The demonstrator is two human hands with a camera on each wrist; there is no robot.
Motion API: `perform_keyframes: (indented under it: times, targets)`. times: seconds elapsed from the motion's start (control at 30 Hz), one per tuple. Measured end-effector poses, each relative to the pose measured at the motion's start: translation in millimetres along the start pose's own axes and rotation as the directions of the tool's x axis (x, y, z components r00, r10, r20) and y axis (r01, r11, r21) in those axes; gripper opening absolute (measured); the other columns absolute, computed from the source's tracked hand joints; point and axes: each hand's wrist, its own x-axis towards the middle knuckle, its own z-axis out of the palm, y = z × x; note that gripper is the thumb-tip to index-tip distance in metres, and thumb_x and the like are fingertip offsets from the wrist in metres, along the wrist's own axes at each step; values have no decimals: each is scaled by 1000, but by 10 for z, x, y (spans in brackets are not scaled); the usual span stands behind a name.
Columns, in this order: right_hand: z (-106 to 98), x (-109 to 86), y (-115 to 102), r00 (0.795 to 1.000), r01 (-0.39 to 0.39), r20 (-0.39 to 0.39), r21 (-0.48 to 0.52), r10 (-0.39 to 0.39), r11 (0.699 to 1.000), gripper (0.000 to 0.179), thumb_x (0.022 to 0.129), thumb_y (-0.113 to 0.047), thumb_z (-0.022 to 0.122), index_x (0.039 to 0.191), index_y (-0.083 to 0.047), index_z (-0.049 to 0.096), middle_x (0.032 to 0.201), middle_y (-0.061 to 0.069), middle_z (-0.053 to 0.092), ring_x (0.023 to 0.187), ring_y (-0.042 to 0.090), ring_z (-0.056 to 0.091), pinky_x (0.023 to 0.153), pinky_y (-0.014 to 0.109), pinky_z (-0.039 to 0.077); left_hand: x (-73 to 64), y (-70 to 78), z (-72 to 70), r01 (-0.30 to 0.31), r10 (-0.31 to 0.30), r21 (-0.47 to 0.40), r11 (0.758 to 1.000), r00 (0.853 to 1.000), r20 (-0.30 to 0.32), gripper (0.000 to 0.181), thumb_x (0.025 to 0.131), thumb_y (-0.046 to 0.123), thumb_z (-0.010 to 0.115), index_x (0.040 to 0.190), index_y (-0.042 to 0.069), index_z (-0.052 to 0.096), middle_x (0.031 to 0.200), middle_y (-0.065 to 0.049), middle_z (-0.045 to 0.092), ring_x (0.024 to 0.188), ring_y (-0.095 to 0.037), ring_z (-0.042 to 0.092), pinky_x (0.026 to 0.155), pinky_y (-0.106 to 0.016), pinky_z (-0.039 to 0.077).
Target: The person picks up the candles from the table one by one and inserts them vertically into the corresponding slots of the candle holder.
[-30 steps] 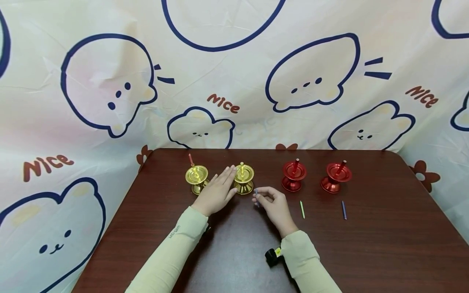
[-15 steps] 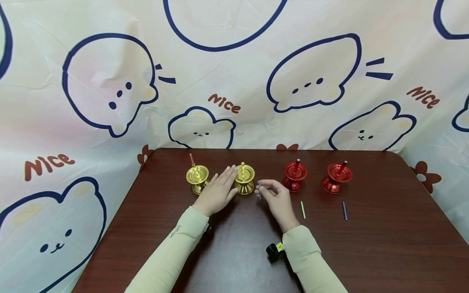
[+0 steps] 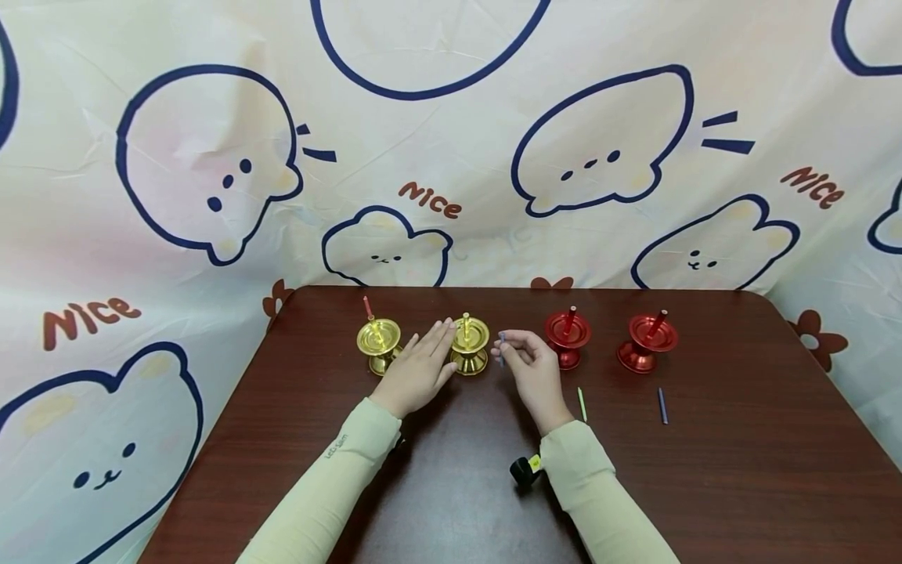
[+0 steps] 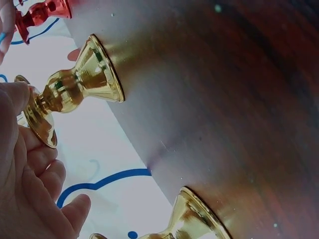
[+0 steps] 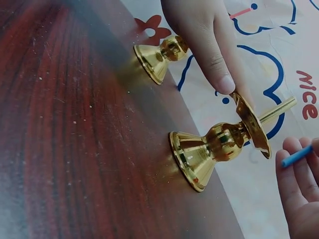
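Note:
A gold candlestick (image 3: pixel 470 337) with a bare upright tube stands at the table's middle-left. My left hand (image 3: pixel 417 368), fingers mostly straight, rests against the left edge of its dish; the thumb touches the rim in the right wrist view. Just right of this candlestick, my right hand (image 3: pixel 532 372) pinches a small blue candle (image 5: pixel 296 156) between thumb and fingers, clear of the tube. Another gold candlestick (image 3: pixel 378 337), topped by a thin red candle (image 3: pixel 368 307), stands left of my left hand, which partly hides its base.
Two red candlesticks (image 3: pixel 568 329) (image 3: pixel 647 341) stand to the right; my right hand partly covers the nearer one's base. In front of them lie a green candle (image 3: pixel 581 404) and a blue-purple candle (image 3: pixel 662 406) on the brown table (image 3: pixel 740 439). A printed cloth (image 3: pixel 479 141) hangs behind.
My right hand has moved up and slightly right with the blue candle, which now stands more upright at about dish height. The left hand has kept its place.

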Motion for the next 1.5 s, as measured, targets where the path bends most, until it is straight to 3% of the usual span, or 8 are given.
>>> perform_keyframes:
  times: [0.23, 0.57, 0.77, 1.07, 1.3, 1.5]
  targets:
    - [31, 51, -23, 999, 46, 13, 21, -46, 999, 18, 99, 0, 63, 116, 6, 66, 108, 27, 69, 98, 39, 71, 89, 40, 58, -17, 15, -3, -4, 4, 9, 1000, 1000, -11, 62, 108, 31, 50, 159, 3, 28, 165, -11, 28, 153, -25, 24, 119, -54, 28]
    - [70, 129, -63, 997, 79, 17, -4, -79, 997, 20, 99, -1, 63, 117, 8, 65, 108, 27, 69, 95, 26, 72, 90, 48, 57, -28, 25, -13, -10, 10, -1, 1000, 1000, -20, 62, 107, 30, 51, 159, 3, 30, 164, -12, 29, 153, -26, 25, 119, -54, 27]
    - [94, 170, -88, 995, 96, 25, -14, -95, 995, 16, 100, -4, 64, 115, 1, 67, 110, 28, 68, 101, 35, 70, 92, 45, 57, -24, 30, -13, -6, 6, 4, 1000, 1000, -27, 62, 107, 30, 52, 158, 3, 31, 164, -12, 30, 152, -26, 26, 120, -53, 27]
    - [125, 239, -158, 992, 122, 47, -8, -121, 993, 21, 100, -5, 64, 118, 5, 65, 112, 30, 67, 106, 44, 68, 91, 34, 57, -19, 13, -4, 6, -6, 10, 1000, 1000, -4, 63, 108, 32, 50, 160, 4, 28, 165, -11, 27, 153, -24, 22, 121, -52, 25]
    - [150, 289, -223, 990, 131, 62, -6, -131, 991, 23, 100, -6, 63, 120, 7, 64, 112, 27, 68, 104, 31, 71, 96, 42, 55, -5, 0, 7, 8, -8, 16, 1000, 1000, 12, 63, 108, 32, 49, 160, 5, 27, 166, -10, 25, 154, -24, 21, 121, -51, 24]
    - [172, 321, -272, 987, 145, 67, 9, -146, 989, 23, 101, -5, 62, 121, 8, 63, 113, 30, 66, 101, 25, 72, 94, 37, 56, -2, -5, 9, 6, -6, 24, 1000, 1000, 11, 63, 108, 32, 49, 160, 5, 27, 166, -10, 25, 154, -24, 21, 121, -51, 25]
